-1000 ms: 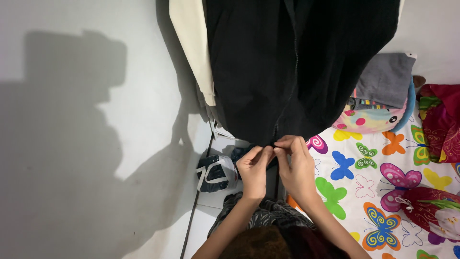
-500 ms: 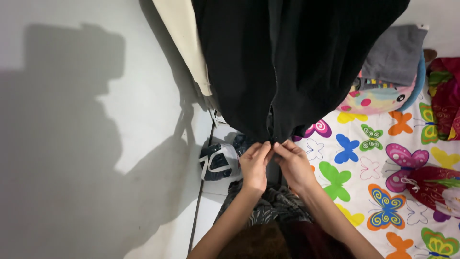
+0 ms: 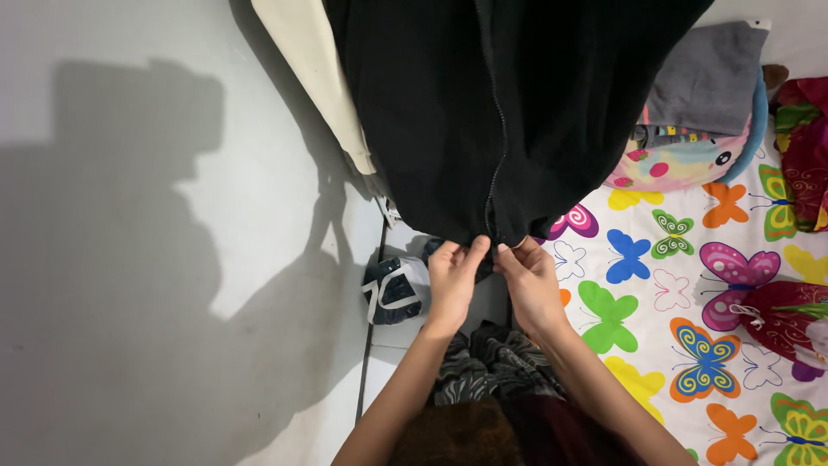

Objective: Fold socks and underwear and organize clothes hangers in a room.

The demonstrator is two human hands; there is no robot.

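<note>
A black zip-up garment (image 3: 517,112) hangs down in front of me against a white wall. Its zipper line (image 3: 495,155) runs down the middle to the hem. My left hand (image 3: 451,280) pinches the bottom hem on the left side of the zipper. My right hand (image 3: 528,280) pinches the hem on the right side, fingertips almost touching the left hand's. A cream garment (image 3: 315,78) hangs just left of the black one.
A bed sheet printed with bright butterflies (image 3: 673,293) lies to the right, with a pastel plush pillow (image 3: 681,160), a grey folded cloth (image 3: 711,78) and red patterned fabric (image 3: 798,164). A dark bag with white straps (image 3: 392,289) sits on the floor by the wall.
The view has shifted a little and both hands stay together at the hem, working at the bottom of the zipper; the garment's two front edges now meet more closely above my fingers.
</note>
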